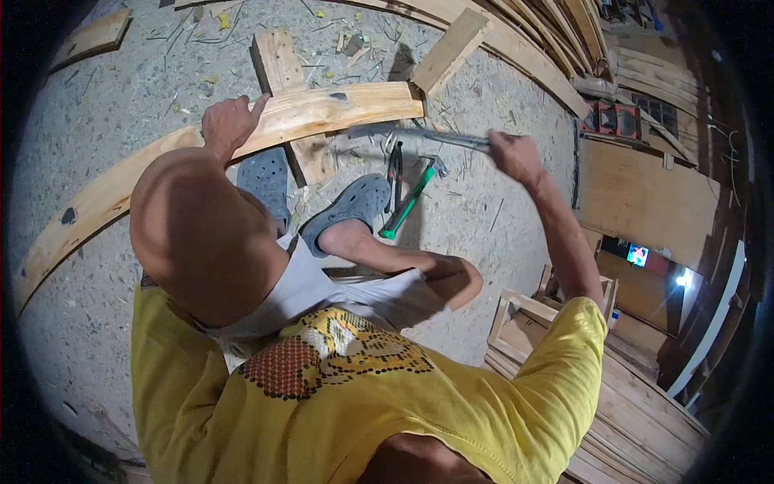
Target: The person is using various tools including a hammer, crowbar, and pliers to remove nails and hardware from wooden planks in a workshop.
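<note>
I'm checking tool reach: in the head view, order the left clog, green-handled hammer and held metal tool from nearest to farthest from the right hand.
1. Held metal tool: in the right hand.
2. Green-handled hammer: on the floor, left of that hand.
3. Left clog: farther left.

Smooth, knotty wood in the long plank (355, 106); rough concrete on the floor (72, 363); matt plastic on the clogs (347, 206); probably dull metal in the blurred bar (451, 137).

A yellow short-sleeved shirt (322, 419) with a scaly print (339, 355); pale grey shorts (379, 298); grey perforated clogs (351, 203).
</note>
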